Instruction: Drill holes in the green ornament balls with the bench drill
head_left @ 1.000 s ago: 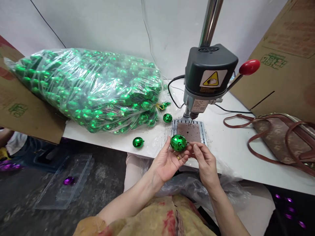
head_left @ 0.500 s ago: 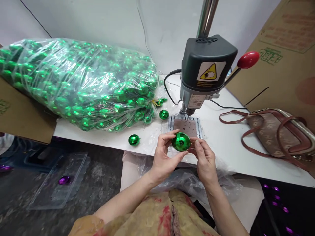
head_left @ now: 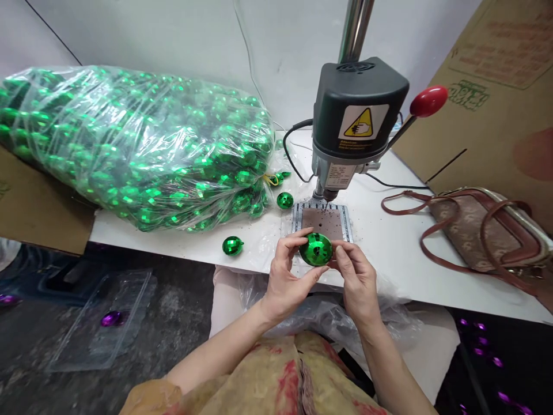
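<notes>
Between my hands is a shiny green bauble (head_left: 315,249) with a small dark hole facing me. My left hand (head_left: 288,274) grips its left side, thumb below and fingers above. At the bauble's right edge, my right hand (head_left: 355,274) pinches with thumb and fingertips. Just behind stands a small bench drill press (head_left: 358,115) with a red-knobbed lever (head_left: 428,101); its bit points down over a brown board (head_left: 322,219) on the base. Two loose green baubles lie to the left, one near the table edge (head_left: 233,245) and one beside the base (head_left: 285,200).
A big clear bag (head_left: 142,150) of green baubles, tied with yellow string, fills the table's left. To the right lie a brown handbag (head_left: 484,230) and a cardboard box (head_left: 488,109). A clear plastic tray (head_left: 103,323) holding a purple bauble sits low at left.
The bauble has tilted slightly in my fingers, and both hands keep their hold. The whole view has shifted a little.
</notes>
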Motion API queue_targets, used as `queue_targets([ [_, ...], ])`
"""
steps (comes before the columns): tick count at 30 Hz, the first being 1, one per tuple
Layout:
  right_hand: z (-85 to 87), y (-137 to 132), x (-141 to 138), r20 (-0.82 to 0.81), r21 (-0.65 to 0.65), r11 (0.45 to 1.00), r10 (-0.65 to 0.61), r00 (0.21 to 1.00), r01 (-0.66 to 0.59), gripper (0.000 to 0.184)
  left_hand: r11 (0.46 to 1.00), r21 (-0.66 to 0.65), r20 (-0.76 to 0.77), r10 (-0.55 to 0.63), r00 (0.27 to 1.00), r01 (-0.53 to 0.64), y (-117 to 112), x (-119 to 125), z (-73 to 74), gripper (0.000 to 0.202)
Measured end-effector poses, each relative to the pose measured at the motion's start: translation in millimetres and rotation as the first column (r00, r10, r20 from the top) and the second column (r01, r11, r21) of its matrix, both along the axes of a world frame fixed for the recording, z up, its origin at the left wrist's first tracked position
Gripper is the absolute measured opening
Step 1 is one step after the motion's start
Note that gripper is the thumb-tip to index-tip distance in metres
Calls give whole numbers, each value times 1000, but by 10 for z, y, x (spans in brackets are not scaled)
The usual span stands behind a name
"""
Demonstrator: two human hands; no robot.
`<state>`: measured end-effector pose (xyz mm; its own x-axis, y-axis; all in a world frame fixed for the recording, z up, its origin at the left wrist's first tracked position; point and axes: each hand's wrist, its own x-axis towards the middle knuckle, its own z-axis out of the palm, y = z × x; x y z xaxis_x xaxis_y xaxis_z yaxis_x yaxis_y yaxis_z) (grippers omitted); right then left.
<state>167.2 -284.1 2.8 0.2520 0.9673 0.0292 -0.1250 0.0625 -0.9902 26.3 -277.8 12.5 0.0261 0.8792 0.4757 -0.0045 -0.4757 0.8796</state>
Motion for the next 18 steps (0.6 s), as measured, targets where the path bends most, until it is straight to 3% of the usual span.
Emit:
queue_targets([
  [9, -69, -2, -5, 116, 7, 998, 65, 991, -66, 47, 999, 33, -94, 26, 995, -23, -16, -65, -63, 49],
  [12, -148, -67, 38, 220, -6, 991, 134, 966, -136, 46, 1000, -14, -164, -16, 986, 14, -114, -204, -160, 46],
  [15, -317, -228, 163, 361, -54, 968, 247, 899, -245, 42, 980, -189, -237, -108, 965, 64, -335, -442, -405, 40],
  [18, -604, -470, 326, 505, -134, 944, 326, 799, -301, 35, 861, -508, -217, -150, 965, 19, -579, -674, -773, 37],
])
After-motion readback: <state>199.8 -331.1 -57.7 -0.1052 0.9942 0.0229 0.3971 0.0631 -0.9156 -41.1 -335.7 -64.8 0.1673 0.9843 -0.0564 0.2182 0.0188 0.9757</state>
